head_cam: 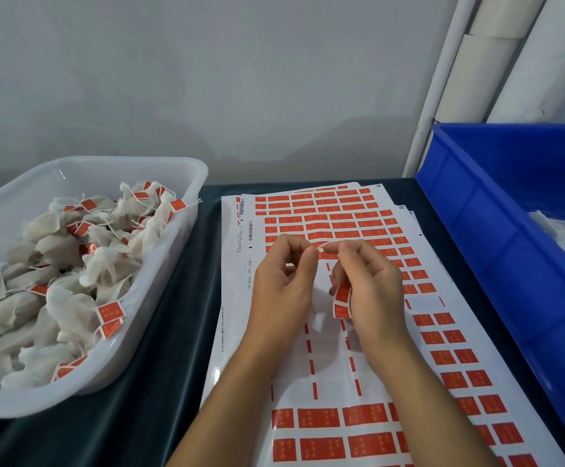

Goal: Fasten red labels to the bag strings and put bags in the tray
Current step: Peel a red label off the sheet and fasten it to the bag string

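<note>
Both bare forearms reach forward from the bottom edge, converging toward the middle. The left hand (pixel 284 284) is raised with its back to the camera, fingers curled, thumb and forefinger pinched together at the tip. The right hand (pixel 370 281) faces it (fingertips almost meeting the left's), forefinger and thumb pinched, the lower fingers curled in toward the palm.
</note>
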{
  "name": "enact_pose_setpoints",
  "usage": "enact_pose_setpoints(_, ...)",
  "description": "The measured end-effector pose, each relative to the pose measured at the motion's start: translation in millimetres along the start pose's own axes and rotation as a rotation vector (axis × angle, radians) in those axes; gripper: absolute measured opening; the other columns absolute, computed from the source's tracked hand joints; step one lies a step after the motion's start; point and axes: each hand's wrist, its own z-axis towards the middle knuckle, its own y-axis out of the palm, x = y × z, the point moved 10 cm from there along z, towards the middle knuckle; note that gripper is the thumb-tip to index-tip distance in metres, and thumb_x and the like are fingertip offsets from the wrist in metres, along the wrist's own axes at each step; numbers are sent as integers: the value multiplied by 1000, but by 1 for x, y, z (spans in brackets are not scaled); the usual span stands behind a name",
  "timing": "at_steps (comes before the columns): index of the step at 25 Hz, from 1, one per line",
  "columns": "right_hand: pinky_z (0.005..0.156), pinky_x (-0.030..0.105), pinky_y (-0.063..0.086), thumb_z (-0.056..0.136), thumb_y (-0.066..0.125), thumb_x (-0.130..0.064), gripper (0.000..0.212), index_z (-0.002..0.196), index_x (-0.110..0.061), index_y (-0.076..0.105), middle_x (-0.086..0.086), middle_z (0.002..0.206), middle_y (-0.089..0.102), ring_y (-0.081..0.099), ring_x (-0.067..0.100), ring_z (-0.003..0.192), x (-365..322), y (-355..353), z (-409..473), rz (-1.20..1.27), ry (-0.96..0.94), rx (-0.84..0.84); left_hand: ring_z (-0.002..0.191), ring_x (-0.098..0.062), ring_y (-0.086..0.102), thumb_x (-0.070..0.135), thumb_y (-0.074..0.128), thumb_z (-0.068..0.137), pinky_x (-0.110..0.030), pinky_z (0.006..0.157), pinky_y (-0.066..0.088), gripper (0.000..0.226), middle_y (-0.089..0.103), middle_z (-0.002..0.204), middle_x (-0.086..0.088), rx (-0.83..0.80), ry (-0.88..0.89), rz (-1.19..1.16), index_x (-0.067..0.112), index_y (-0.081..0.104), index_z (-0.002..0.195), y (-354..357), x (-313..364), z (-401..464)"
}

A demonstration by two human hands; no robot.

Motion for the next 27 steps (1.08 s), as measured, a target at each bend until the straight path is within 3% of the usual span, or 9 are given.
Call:
enact_pose_setpoints(16,59,12,52,101,58,-28,28,77,-29,71,-3,64,62,59,7,61,-1,-4,2,-41,-16,29,89,-7,67,27,58,106,-17,76,55,13,67,89,18,-70,-6,17,25,62,94,8,2,-2)
enact_pose_setpoints(22,60,11,52,100,57,-41,33,73,-27,71,-5,64,63,61,7,62,1,-7,2,-22,11,62,90,-6,67,29,58,105,-16,75,54,12,68,90,20,-92,4,41,28,63,94,11,4,-3)
enact_pose_setpoints(27,58,12,53,104,59,-28,33,73,-22,69,-4,65,63,60,8,61,2,-10,3,-52,11,95,84,-12,70,25,60,106,-15,73,55,16,70,85,13,-118,7,29,28,64,91,14,4,-4)
